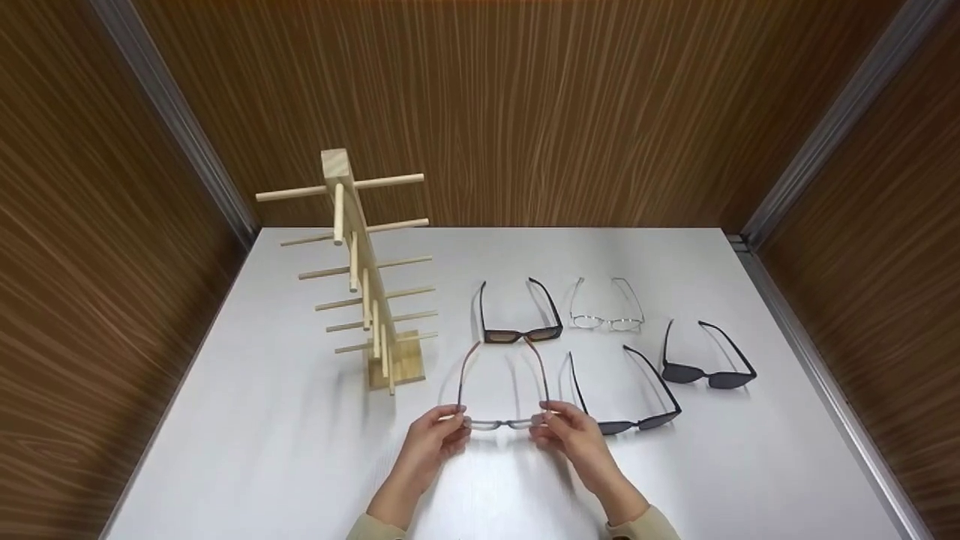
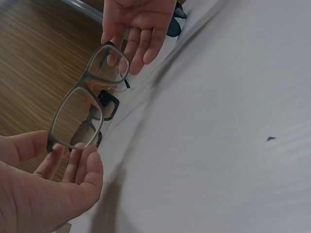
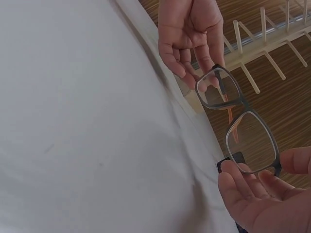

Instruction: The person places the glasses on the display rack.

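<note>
Both hands hold one pair of eyeglasses [image 1: 501,424] with a grey frame, clear lenses and reddish-brown temples spread open and pointing away. My left hand [image 1: 433,441] pinches the left hinge corner between thumb and fingers. At the opposite corner, my right hand [image 1: 577,442] pinches the frame the same way. In the left wrist view the grey frame [image 2: 80,87] spans the two hands, its lenses see-through. Just beyond the temple tips lie brown-lensed sunglasses [image 1: 523,334]. Black sunglasses [image 1: 637,424] lie right beside the right hand, partly hidden by it.
A wooden peg rack [image 1: 360,225] stands upright at the left, its pegs sticking out on several sides. Thin-framed clear glasses [image 1: 607,323] and another pair of black sunglasses [image 1: 709,376] lie at the right on the white table [image 1: 247,450]. Wood-grain panels [image 1: 525,112] enclose the table.
</note>
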`<state>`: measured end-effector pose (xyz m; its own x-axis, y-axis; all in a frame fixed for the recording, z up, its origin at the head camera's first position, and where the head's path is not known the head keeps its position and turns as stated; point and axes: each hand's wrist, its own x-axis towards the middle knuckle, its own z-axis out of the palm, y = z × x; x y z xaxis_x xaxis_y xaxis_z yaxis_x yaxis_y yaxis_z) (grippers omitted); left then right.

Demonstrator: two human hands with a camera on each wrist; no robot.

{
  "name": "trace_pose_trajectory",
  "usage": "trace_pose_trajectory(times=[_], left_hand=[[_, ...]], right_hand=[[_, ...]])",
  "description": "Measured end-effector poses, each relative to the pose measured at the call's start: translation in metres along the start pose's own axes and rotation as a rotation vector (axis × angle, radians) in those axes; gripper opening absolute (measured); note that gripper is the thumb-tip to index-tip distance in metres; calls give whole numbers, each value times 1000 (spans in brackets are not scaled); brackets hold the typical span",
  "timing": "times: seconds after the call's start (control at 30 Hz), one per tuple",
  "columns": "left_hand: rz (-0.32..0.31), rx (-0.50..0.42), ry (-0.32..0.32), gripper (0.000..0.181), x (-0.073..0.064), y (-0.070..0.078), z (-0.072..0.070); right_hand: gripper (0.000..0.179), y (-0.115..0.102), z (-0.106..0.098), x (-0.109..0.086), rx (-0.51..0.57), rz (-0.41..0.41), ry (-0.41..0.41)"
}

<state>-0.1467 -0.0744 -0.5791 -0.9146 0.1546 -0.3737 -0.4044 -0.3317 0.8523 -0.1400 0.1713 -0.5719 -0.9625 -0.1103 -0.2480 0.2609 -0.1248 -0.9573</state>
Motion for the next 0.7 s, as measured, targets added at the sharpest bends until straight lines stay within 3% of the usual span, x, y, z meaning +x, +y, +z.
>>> trace_pose_trajectory(times=[0.2,0.7], left_hand=[[-18,-94,-8,33,-4,3,-7],[-15,-102,31,37,-20,15,-23]], right_hand=[[48,-2,5,2,-9,-1,-35],[48,-3,21,8,-3,-39,-130]])
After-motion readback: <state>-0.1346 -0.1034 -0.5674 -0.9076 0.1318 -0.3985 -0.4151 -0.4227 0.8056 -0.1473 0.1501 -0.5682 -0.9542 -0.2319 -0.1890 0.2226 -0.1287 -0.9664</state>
